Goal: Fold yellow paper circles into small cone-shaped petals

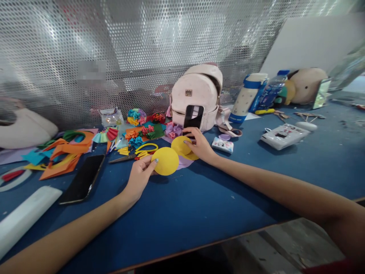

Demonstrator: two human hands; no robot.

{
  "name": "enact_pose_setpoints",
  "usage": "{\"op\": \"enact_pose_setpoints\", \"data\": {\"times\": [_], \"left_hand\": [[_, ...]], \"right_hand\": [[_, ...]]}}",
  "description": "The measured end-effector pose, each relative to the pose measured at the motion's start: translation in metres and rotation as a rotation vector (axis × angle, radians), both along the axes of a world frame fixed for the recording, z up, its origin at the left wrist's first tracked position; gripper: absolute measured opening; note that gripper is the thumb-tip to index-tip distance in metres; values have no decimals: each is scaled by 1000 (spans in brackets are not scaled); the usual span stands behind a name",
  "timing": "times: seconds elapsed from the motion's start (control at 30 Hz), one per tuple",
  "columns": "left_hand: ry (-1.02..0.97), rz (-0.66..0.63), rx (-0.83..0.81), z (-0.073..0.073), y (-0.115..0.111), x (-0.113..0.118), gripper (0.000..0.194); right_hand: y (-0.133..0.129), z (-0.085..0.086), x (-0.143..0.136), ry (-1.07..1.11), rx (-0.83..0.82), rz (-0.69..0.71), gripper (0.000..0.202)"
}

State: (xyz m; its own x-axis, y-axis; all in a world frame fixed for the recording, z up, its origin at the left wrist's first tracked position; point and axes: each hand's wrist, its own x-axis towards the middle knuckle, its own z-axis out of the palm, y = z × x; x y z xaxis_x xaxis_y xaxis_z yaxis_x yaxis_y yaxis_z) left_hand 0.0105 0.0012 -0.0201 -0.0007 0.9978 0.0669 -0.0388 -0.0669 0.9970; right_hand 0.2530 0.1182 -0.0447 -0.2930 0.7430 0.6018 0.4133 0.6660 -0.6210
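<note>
My left hand [140,176] pinches a yellow paper circle [165,161] at its left edge, thumb on top, above the blue table. To the right of it, my right hand [199,146] has its thumb and fingers closed on another yellow paper circle [180,145]. More yellow paper shows beneath that circle, partly covered by my fingers. Purple paper [184,163] lies on the table under and between the yellow pieces. Scissors with yellow handles [146,147] rest just behind my left hand, beside small folded yellow strips [123,151].
Colourful paper flowers [137,117] and orange scraps [61,150] lie at the back left, near a black phone [83,179]. A white backpack [195,93] with a phone [194,116] against it stands behind. Bottles [247,97] and a tissue pack [284,135] are at right.
</note>
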Motion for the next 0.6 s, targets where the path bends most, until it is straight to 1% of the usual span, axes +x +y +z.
{"op": "enact_pose_setpoints", "data": {"times": [0.07, 0.13, 0.23, 0.3, 0.37, 0.43, 0.47, 0.53, 0.6], "left_hand": [[-4, -4, -5, 1, 0, 0, 56], [-8, 0, -7, 1, 0, 0, 58], [-20, -3, -9, -1, 0, -1, 57], [-23, -15, -7, -2, 0, -2, 54], [-9, -36, 0, -2, 0, -2, 49], [18, -66, 11, -2, 0, -2, 45], [32, -78, 23, -1, -1, -2, 44], [64, -79, 67, 0, -1, -2, 41], [113, -56, 130, 1, -2, -2, 39]], "right_hand": [[-6, 5, -2, -59, 67, -19, 32], [-16, 11, -6, -142, 221, -7, 34], [-34, 18, -11, -285, 478, 108, 41], [-46, 21, -13, -408, 664, 210, 38], [-55, 23, -14, -465, 827, 297, 33], [-60, 24, -14, -455, 893, 326, 26], [-61, 24, -13, -436, 894, 324, 23], [-60, 25, -13, -394, 864, 301, 14], [-57, 26, -13, -356, 823, 264, 10]]}}
